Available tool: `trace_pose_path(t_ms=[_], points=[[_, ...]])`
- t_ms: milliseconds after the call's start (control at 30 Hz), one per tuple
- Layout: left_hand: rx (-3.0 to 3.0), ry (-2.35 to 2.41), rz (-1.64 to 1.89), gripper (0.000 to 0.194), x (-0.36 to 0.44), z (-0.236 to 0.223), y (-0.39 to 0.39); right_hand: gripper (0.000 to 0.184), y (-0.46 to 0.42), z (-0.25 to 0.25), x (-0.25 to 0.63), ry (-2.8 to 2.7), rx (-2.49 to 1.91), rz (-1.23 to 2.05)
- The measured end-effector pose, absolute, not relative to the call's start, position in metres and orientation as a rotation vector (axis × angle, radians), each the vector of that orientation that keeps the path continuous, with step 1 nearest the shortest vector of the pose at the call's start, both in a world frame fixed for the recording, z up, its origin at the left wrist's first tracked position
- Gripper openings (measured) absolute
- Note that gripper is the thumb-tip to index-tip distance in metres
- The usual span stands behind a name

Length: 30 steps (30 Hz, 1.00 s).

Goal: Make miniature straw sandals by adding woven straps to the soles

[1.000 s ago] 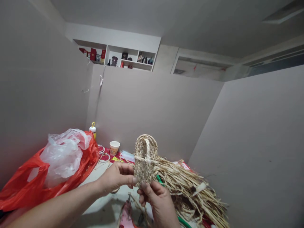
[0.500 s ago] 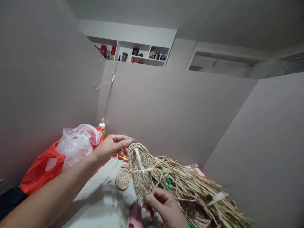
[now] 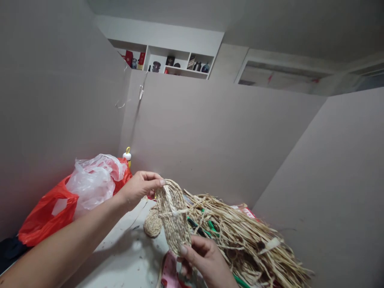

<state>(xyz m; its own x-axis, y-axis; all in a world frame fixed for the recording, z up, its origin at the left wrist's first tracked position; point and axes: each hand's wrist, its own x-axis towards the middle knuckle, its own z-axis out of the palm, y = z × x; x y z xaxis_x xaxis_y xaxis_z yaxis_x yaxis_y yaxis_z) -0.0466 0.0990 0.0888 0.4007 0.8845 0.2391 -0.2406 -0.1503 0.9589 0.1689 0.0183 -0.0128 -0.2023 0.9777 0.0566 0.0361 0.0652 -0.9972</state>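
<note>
A woven straw sandal sole (image 3: 174, 230) is held up in the air between both hands, slightly tilted, with a pale braided strap and a crosswise cord on its face. My left hand (image 3: 142, 188) pinches its rounded far end between thumb and fingers. At the near end, my right hand (image 3: 207, 258) grips the edge, thumb on top and fingers beneath. Behind it, a second woven straw piece (image 3: 152, 222) rests on the white table (image 3: 114, 248), partly hidden by the held sole. Below the held sole lies a pink object (image 3: 170, 271), partly covered.
A large bundle of dry straw (image 3: 249, 236) spreads over the right side, with green-handled tools (image 3: 212, 226) partly under it. On the left stand a red plastic bag (image 3: 48, 214) and a clear plastic bag (image 3: 93, 180). A white-capped bottle (image 3: 127, 156) is behind them. Grey partition walls surround the table.
The held sole and both hands have shifted slightly left, and the sole has turned a little. My grip on it is the same. The camera view has moved slightly.
</note>
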Motion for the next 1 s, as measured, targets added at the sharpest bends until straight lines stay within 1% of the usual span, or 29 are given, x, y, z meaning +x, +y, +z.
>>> trace_pose_path(t_ms=[167,333,400,533,633,800,1000], points=[[1.295,0.616,1.126,0.023,-0.04,0.085,0.099,0.039,0.012,-0.001,0.163,-1.321,-1.058,1.306],[1.222,0.577,1.085,0.037,-0.036,0.08,0.102,0.034,0.012,0.0,0.161,-1.207,-1.064,1.317],[1.175,0.568,1.063,0.04,-0.036,0.079,0.103,0.034,0.013,-0.001,0.163,-1.187,-1.061,1.305],[1.234,0.54,0.983,0.029,-0.037,0.077,0.104,0.032,0.015,-0.003,0.167,-1.222,-1.051,1.253],[1.276,0.563,0.992,0.023,-0.035,0.075,0.103,0.031,0.014,-0.001,0.167,-1.233,-1.062,1.26],[1.252,0.612,1.058,0.02,-0.031,0.072,0.104,0.036,0.012,0.006,0.165,-1.264,-1.031,1.247],[1.254,0.652,1.011,0.018,-0.024,0.063,0.105,0.033,0.013,0.008,0.166,-1.254,-1.066,1.148]])
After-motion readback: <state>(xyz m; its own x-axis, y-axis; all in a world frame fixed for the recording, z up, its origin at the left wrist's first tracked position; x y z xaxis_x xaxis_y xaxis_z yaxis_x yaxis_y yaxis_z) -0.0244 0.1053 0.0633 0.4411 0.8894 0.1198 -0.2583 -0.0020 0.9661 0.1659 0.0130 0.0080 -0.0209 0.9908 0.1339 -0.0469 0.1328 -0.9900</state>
